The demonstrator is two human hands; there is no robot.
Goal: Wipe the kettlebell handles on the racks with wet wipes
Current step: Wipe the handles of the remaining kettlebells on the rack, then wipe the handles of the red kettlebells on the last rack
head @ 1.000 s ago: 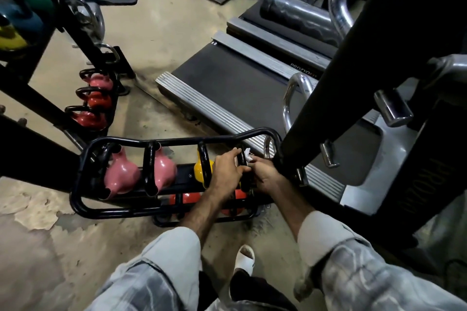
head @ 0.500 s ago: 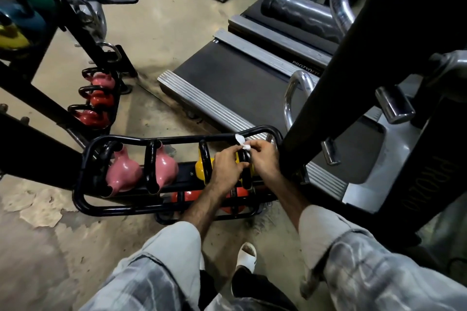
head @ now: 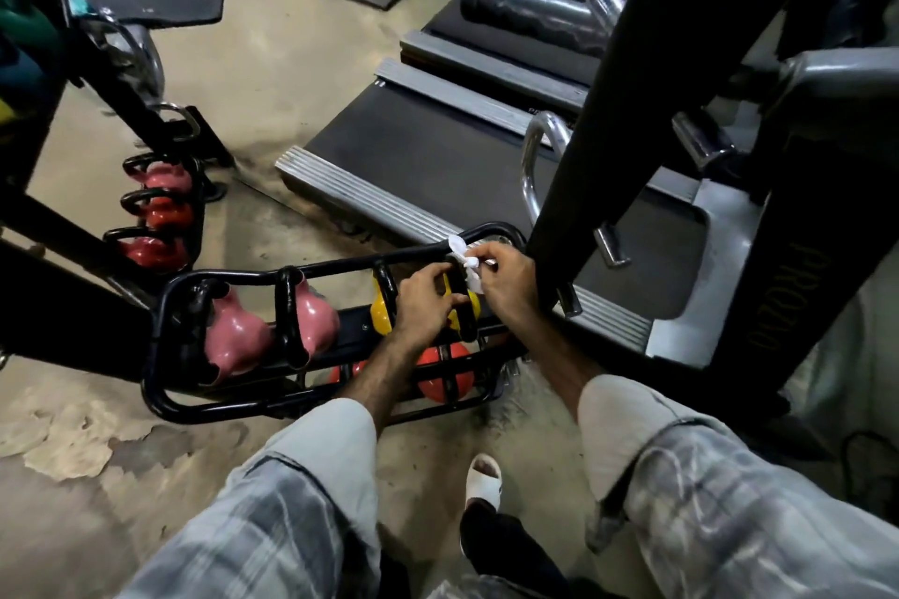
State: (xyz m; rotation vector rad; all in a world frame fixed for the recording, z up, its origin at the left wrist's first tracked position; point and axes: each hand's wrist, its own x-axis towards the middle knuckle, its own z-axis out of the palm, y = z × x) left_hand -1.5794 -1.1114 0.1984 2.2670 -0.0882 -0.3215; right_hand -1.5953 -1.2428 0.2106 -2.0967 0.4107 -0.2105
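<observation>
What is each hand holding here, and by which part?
The right hand pinches a white wet wipe at the upper end of the yellow kettlebell's black handle. The left hand grips that handle lower down.

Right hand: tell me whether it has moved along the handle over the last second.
Yes. The right hand with the wipe has climbed the handle toward the rack's top rail.

Both forearms are being extended forward and down; the left hand point(head: 424, 303) and right hand point(head: 506, 276) are being held curled, close together.
</observation>
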